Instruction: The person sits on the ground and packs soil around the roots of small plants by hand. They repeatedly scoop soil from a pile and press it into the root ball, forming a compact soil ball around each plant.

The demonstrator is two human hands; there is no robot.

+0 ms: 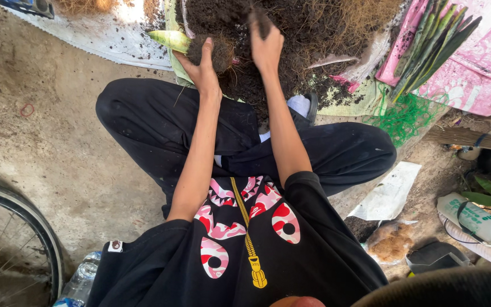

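A fibrous brown clump of soil and roots, with a pale green leaf tip sticking out toward nine o'clock, was clasped in the left hand. The right hand, at three o'clock of it, was closed on a pinch of dark loose potting soil above the heap

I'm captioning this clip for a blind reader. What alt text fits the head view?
Seen from above, a person sitting cross-legged on a concrete floor reaches both hands into a pile of dark soil: the left hand grips a soil-covered root clump with a pale green shoot, the right hand digs beside it.
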